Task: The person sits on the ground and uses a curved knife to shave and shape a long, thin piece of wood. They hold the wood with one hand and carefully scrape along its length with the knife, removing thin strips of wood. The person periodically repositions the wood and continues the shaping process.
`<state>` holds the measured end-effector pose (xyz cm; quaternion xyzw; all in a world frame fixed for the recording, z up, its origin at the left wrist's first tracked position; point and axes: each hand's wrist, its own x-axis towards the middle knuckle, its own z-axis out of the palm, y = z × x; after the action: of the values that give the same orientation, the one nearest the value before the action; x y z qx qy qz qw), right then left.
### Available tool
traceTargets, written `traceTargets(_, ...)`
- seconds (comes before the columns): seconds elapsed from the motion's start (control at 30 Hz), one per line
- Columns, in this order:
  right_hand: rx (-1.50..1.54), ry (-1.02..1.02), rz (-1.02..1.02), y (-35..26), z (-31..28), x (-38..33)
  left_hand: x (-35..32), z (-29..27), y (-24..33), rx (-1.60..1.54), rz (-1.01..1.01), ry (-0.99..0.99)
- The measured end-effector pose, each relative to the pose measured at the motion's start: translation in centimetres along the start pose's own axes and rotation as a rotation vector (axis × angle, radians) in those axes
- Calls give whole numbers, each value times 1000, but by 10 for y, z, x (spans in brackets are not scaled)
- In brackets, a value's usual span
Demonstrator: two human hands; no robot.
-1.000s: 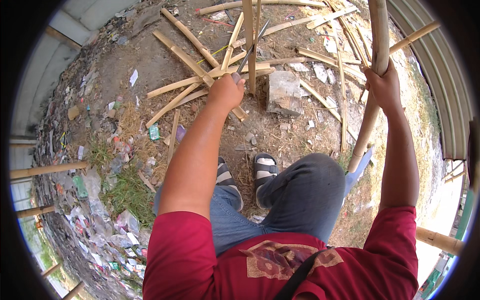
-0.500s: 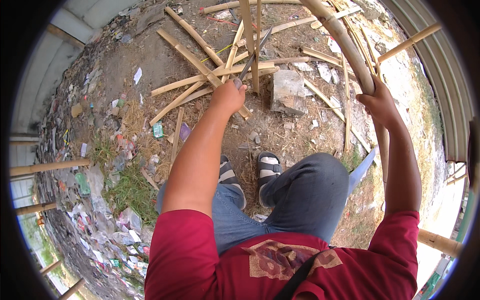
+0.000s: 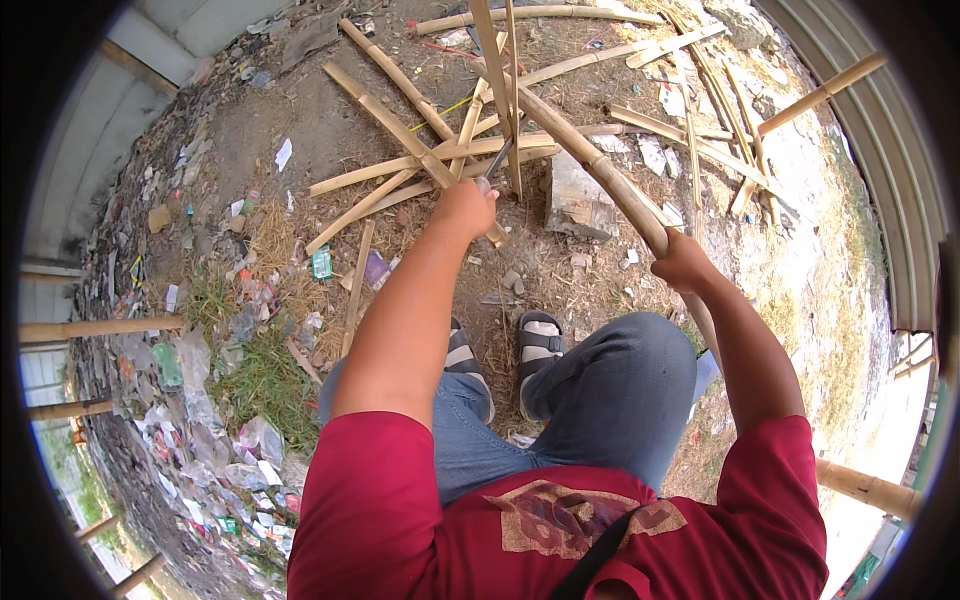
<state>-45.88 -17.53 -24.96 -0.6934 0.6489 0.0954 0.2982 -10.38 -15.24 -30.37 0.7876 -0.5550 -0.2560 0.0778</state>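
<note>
Head view: right hand (image 3: pixel 682 262) grips a long bamboo pole (image 3: pixel 590 160) slanting from centre right up toward top centre. Left hand (image 3: pixel 465 207), fist closed round a dark blade (image 3: pixel 500 157), sits centre frame by split bamboo strips (image 3: pixel 420 165). Risks, as judged: blade glancing off the hard rounded pole toward the sandalled feet (image 3: pixel 540 335) below; pole twisting in a one-handed grip; loose strips underfoot.

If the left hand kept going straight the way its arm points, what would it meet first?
Probably the split bamboo strips standing just beyond the left hand, which has a dark blade in its grip; depth is unclear, and crossed bamboo poles lie on the ground behind.
</note>
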Motion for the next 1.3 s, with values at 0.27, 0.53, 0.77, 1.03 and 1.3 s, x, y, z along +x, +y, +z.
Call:
traceTargets(0.27,32,109,22,15,-20,-43,-8,-16,-13,-54,-21,97)
traceTargets(0.53,331,394,43,61,-19,-100,-33,-84,12,-78,120,146)
traceTargets(0.77,559,497,53,87,-12,-138,-44,-59,74,-62,266,175)
traceTargets(1.03,605,526,126,82,-40,-176,-38,-34,99,3,287,78)
traceTargets(1.3,516,602,-6,66,-60,-135,-40,-49,106,114,242,29)
